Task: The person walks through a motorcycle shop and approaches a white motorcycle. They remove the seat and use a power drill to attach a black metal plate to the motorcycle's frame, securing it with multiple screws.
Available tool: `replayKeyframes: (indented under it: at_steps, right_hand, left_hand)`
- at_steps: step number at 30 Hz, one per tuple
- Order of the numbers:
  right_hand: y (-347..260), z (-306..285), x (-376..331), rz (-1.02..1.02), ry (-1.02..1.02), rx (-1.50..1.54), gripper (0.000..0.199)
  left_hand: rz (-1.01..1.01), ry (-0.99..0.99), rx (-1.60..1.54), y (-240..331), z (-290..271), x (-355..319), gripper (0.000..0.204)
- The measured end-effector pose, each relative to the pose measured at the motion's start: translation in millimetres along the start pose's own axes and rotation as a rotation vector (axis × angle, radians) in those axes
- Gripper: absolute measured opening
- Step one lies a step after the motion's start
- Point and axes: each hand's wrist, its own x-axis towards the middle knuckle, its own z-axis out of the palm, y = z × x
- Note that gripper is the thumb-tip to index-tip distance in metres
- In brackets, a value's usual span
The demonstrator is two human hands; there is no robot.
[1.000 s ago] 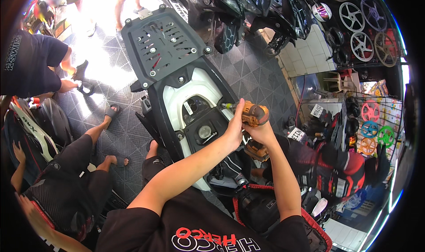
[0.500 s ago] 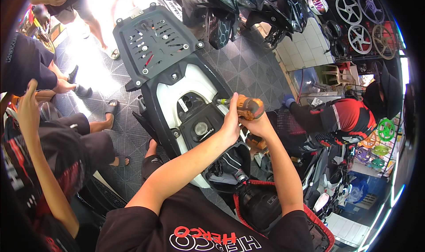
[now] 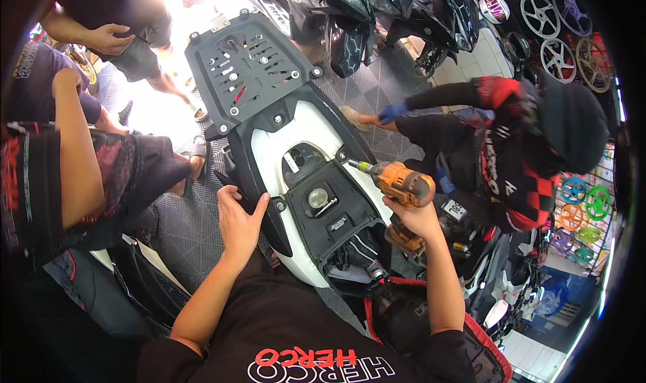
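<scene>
Over grey floor point(image 3: 185, 238), right grip point(image 3: 415, 217) holds drill point(image 3: 404, 183).

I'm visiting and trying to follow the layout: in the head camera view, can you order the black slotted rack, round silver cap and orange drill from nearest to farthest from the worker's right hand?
1. Orange drill: gripped in the right hand.
2. Round silver cap: to that hand's left.
3. Black slotted rack: farther off, up and left.
</scene>
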Motion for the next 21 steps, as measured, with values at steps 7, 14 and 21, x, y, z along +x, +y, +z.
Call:
replayKeyframes:
  at_steps: [7, 14, 21]
  right_hand:
    - [-27.6, 43.2, -43.5, 0.002, -0.126, 0.058, 0.034]
    - [-32.5, 108.5, -61.3, -0.068, -0.217, -0.024, 0.029]
    - [-44.3, 124.5, -83.2, -0.137, -0.165, 0.039, 0.033]
  left_hand:
    - [-0.129, -0.324, 0.161, -3.0, 23.3, -6.4, 0.068]
    - [-0.068, -0.296, 0.148, -12.0, 30.2, -8.2, 0.062]
    - [-0.056, -0.301, 0.122, -15.8, 29.4, -5.3, 0.056]
